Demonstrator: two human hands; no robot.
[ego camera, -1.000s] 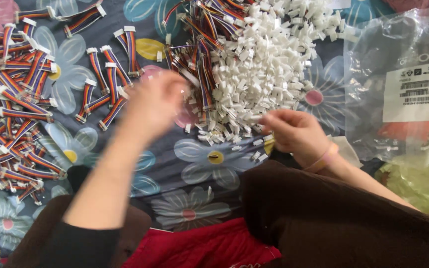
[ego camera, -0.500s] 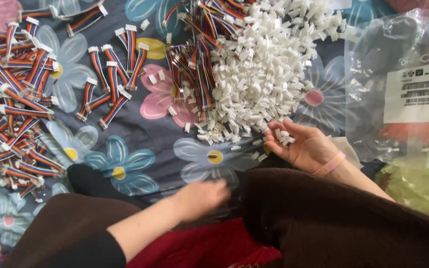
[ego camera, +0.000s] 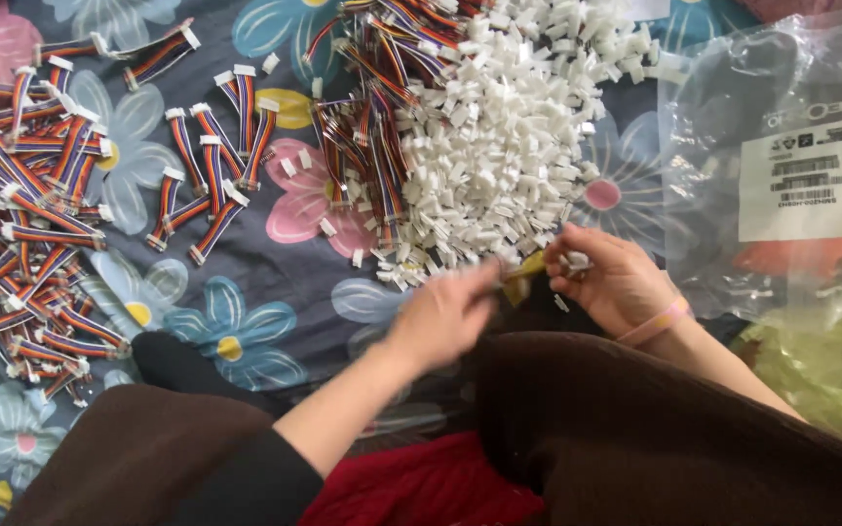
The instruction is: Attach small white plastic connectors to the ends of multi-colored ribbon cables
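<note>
At 6 o'clock of connector pile [ego camera: 499, 146]: right hand [ego camera: 611, 282] pinching white connector [ego camera: 574, 261], left hand [ego camera: 445, 317] blurred, fingers unreadable. Light, stiff, small; best gripped by sides.

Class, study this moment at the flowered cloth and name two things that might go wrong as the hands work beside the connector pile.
1. The right hand cups small white plastic connectors loosely; some may spill onto the dark brown lap and get lost.
2. The left hand, blurred in motion, passes close to the heap of white connectors; it might scatter pieces into the multicoloured ribbon cables beside it.
</note>
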